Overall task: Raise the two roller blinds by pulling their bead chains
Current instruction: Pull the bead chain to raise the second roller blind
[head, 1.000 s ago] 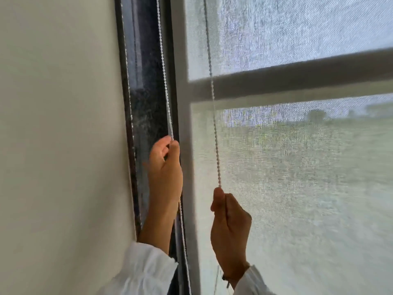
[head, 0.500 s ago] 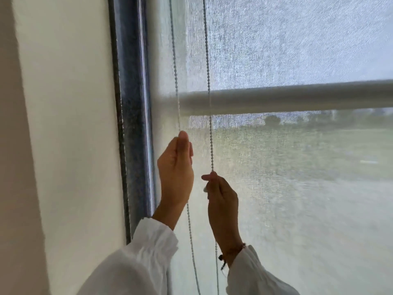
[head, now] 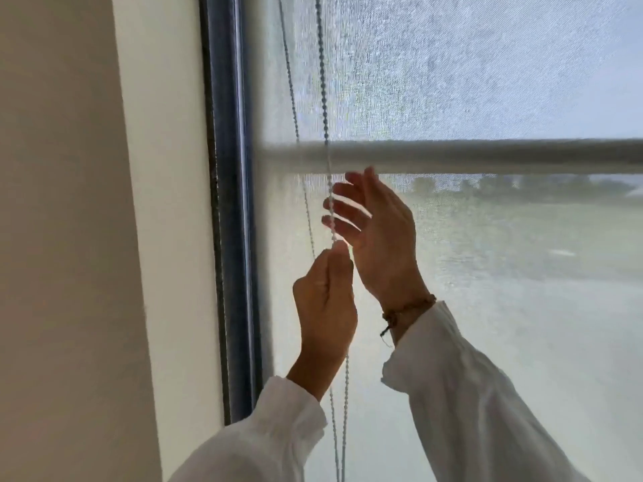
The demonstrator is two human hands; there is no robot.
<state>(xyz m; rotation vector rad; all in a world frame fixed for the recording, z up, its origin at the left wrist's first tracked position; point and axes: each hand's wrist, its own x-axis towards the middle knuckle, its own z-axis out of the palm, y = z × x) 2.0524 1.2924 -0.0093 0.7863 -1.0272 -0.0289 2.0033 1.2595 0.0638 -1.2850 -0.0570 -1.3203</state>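
Both hands are now closer together than half a second ago: the right hand [head: 375, 234] has risen and opened, and the left hand [head: 325, 300] has crossed to the right strand of the bead chain [head: 323, 85]. The left hand is closed on this strand, pinching it at the top of the fist. The right hand sits just above it with fingers [head: 342, 210] spread apart; the strand runs across their tips, not gripped. The other strand hangs free just left of the hands. Both strands lie near the left edge of the roller blind [head: 487, 74], beside the dark window frame [head: 229, 203]. A horizontal bar [head: 487, 156] crosses behind the fabric, level with the right fingertips. To the right of the hands the blind surface is open.
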